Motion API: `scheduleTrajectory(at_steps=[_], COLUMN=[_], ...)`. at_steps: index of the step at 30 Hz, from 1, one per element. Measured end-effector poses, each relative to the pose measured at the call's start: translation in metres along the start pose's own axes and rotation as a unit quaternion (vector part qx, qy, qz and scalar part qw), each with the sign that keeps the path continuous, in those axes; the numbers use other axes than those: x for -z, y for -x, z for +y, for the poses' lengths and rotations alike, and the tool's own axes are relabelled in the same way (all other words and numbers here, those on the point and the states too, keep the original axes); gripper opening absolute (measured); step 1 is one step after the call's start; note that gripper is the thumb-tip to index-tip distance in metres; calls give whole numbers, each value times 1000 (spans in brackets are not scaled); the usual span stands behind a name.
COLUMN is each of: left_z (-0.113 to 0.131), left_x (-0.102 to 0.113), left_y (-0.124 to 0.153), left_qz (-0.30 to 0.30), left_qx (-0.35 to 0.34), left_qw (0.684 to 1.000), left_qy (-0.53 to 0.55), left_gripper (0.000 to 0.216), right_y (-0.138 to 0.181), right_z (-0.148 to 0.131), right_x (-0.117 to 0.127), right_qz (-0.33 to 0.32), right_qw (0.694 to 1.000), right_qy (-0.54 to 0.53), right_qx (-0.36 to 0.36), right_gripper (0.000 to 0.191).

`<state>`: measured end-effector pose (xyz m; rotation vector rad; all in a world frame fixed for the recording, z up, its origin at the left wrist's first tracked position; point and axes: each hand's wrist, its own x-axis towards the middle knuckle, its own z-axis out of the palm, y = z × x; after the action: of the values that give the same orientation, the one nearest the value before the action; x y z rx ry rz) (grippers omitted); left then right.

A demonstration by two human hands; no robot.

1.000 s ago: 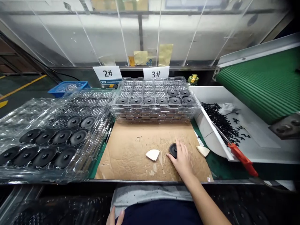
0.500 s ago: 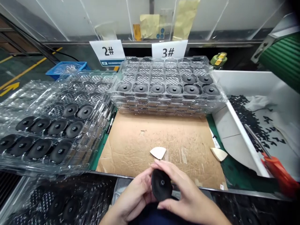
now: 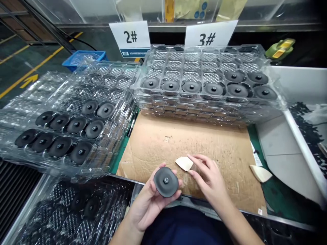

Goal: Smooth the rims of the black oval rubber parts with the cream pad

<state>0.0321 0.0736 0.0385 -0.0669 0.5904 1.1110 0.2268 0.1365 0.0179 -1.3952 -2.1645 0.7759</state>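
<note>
My left hand (image 3: 146,204) holds a black round disc (image 3: 166,182) with a small centre nub, cupped in its fingers just in front of the table's edge. My right hand (image 3: 208,178) lies over the cardboard sheet (image 3: 204,143), fingers apart, its fingertips touching a cream wedge-shaped piece (image 3: 184,163). A second cream wedge (image 3: 260,173) lies at the cardboard's right edge.
A stack of clear blister trays (image 3: 212,92) marked 3# holds black discs along its front rows. Another tray stack (image 3: 68,126) with discs is at the left, behind a 2# sign (image 3: 130,37). A white bin (image 3: 301,136) with black scraps is at the right.
The disc went from the cardboard under my right hand into both hands, and now only my left hand holds it. My right hand moved to the cream wedge. The view came closer.
</note>
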Motion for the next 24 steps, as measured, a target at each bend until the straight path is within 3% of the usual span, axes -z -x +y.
scheduleTrajectory(at_steps=[4, 8, 12, 19, 24], left_z=[8, 10, 9, 8, -1], left_x=[-2, -6, -9, -10, -19], left_y=[-1, -3, -3, -7, -15], left_qz=[25, 43, 44, 57, 53], left_qx=[-38, -52, -63, -70, -83], left_qw=[999, 997, 997, 996, 994], left_qy=[-5, -21, -23, -13, -46], left_gripper=[46, 49, 50, 46, 46], right_y=[-1, -15, -24, -2, -14], right_z=[20, 23, 14, -1, -33], right_x=[-27, -35, -29, -27, 9], right_qz=[-9, 13, 19, -46, 21], right_qw=[998, 999, 1000, 993, 990], right_qy=[58, 50, -4, -92, -138], right_qx=[1, -4, 3, 51, -8], right_gripper=[39, 34, 28, 24, 30])
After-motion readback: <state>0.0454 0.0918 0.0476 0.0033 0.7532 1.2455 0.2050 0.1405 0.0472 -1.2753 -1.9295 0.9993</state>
